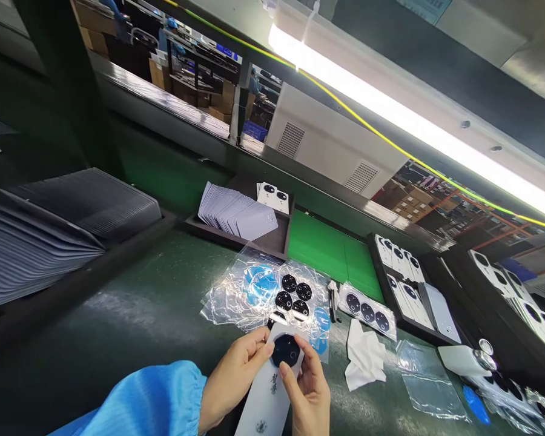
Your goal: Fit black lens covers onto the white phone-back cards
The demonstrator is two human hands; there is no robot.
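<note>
My left hand (238, 369) is closed on the left edge of a long white panel (264, 402), thumb on its face. The panel is tilted, its lower end cut off by the frame. A glossy black disc (285, 351) with a small round hole or lens lies at its upper end. My right hand (307, 384) pinches about this disc, thumb at its lower edge and index finger at its upper right. Just beyond my fingers, several black discs (295, 297) lie on clear plastic film (229, 300) with blue round pieces (260, 284).
Behind stands a black tray (279, 242) of grey panels (240, 212). Grey sheets (91, 203) are stacked at left. A bagged strip of discs (367, 312), a white cloth (364, 355), a white bottle (465, 360) and a panel tray (402, 309) are at right. A lamp (390, 103) hangs overhead.
</note>
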